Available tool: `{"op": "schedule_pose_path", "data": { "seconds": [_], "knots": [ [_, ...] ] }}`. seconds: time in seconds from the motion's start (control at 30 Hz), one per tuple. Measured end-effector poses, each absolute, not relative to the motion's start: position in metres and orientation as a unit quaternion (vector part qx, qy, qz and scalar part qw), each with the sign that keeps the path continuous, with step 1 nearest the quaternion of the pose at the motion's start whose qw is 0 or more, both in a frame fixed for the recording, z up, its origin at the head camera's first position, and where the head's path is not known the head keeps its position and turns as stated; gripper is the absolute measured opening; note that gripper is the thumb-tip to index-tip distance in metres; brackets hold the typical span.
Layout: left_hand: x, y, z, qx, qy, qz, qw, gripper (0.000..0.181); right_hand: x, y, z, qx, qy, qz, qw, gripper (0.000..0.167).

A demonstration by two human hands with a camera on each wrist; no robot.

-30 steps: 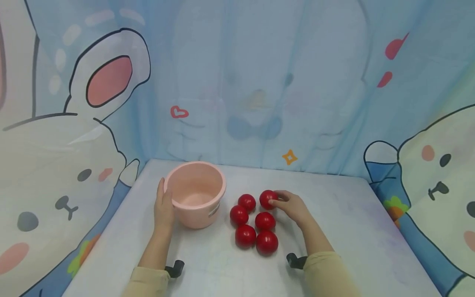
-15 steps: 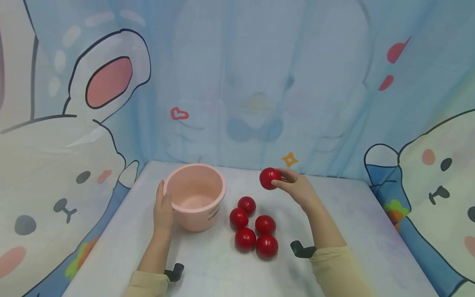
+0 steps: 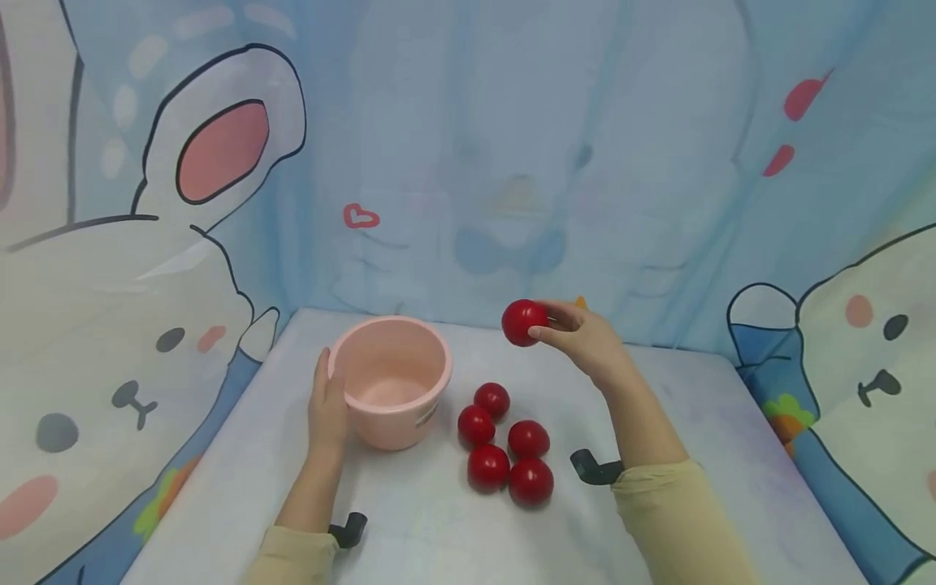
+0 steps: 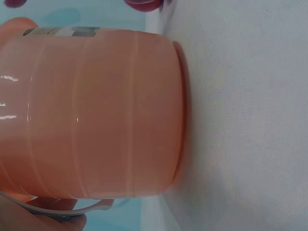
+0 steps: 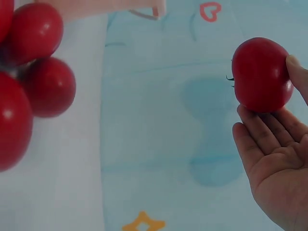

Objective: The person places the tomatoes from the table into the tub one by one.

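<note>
While the right hand (image 3: 585, 341) pinches a glossy tomato (image 5: 263, 74), the left hand (image 3: 327, 418), straight-fingered, touches a ribbed bucket (image 4: 106, 115).

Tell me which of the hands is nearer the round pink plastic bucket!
Left. The left hand touches the bucket at its side; the right hand is apart from it, holding a shiny round red tomato.

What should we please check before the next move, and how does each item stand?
1. Held tomato in grasp: ok, the right hand holds it with thumb and fingers.
2. Held tomato off the table: ok, it is in the air.
3. Pink bucket upright: ok, it stands on the table.
4. Left hand at the bucket: ok, it touches the side.
5. Held tomato above the bucket's opening: not ok, it is off to the right.
6. Firmness of the grip: cannot tell.
</note>
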State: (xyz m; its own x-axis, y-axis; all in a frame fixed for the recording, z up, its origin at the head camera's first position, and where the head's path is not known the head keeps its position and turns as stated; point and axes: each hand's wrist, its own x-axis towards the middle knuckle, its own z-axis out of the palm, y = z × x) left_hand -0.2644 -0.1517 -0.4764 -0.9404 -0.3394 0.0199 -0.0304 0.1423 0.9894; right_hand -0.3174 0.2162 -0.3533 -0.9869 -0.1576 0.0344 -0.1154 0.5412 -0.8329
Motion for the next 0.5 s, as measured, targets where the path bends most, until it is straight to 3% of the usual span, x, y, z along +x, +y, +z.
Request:
{"op": "schedule_pose_path", "data": {
  "seconds": [0.5],
  "knots": [
    [-0.271,-0.154,-0.48,0.124,-0.747,-0.639,0.135,0.061,-0.344,0.127,-0.341,-0.143,0.855,-0.495,0.066,0.066]
  ]
}}
